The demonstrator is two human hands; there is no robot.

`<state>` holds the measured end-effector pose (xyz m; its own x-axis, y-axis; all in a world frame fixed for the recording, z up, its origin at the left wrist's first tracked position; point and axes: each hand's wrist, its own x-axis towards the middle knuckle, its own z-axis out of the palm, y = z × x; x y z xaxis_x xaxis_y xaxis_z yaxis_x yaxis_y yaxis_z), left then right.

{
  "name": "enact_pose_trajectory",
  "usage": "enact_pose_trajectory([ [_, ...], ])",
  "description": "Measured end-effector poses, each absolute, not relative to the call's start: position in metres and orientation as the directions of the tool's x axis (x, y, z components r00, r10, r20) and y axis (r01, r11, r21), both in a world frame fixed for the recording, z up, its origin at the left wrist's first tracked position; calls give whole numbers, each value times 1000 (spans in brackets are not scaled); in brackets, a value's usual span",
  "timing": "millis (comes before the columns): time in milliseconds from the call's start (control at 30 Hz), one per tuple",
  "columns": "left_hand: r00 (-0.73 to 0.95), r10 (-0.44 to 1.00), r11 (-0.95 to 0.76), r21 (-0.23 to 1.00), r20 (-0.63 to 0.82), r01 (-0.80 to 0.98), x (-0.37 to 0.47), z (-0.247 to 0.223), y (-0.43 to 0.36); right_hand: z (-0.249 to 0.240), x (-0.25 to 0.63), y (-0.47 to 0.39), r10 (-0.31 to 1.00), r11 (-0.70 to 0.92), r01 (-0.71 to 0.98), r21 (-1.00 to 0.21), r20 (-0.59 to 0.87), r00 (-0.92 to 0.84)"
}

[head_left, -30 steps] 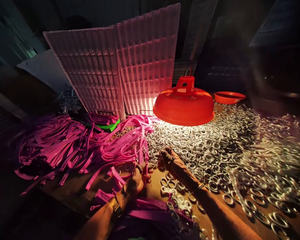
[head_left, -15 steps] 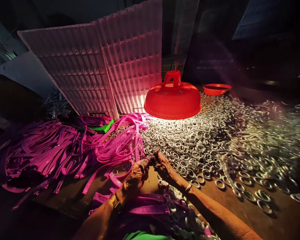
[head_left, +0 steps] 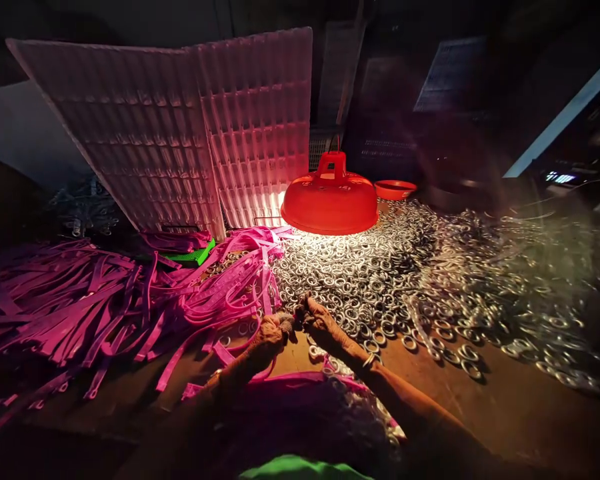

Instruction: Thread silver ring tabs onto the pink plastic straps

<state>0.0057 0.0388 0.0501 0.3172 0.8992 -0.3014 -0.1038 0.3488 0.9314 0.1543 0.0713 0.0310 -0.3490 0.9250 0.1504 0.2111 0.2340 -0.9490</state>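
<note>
My left hand (head_left: 274,332) and my right hand (head_left: 320,320) meet fingertip to fingertip over the table, just in front of the ring pile. Both are closed, with dark coverings on the fingers. A pink strap (head_left: 271,368) shows under my left hand and seems to run up into its grip. Whatever my right fingers pinch is too small and dark to make out. Left of my hands spreads a heap of pink straps (head_left: 130,300), with holes at some ends. To the right lies a wide pile of silvery rings (head_left: 360,280).
A red lamp shade (head_left: 330,203) hangs low over the rings. Behind it stand ribbed pale panels (head_left: 255,127). A red basin (head_left: 396,190) and a green tray (head_left: 195,255) sit farther back. More pink straps and rings lie close to my body (head_left: 300,380).
The view has swung somewhat to the right, so the lamp and piles sit farther left. My hands stay together, both closed; the bit of pink between them no longer shows.
</note>
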Motion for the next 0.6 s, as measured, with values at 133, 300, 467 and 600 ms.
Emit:
enact_pose_trajectory([
  [133, 283, 896, 369, 928, -342, -46, 0, 84, 42, 55, 156, 58, 876, 219, 232, -948, 86, -474],
  [300, 381, 782, 472, 868, -493, 155, -14, 121, 30, 68, 173, 10, 816, 313, 332, -890, 73, -573],
  [467, 548, 681, 418, 872, -486, 254, -19, 114, 6, 61, 182, -36, 854, 333, 464, -821, 54, -518],
  [600, 620, 615, 547, 830, -487, 109, -19, 93, -17, 61, 178, -50, 860, 296, 495, -817, 2, -511],
])
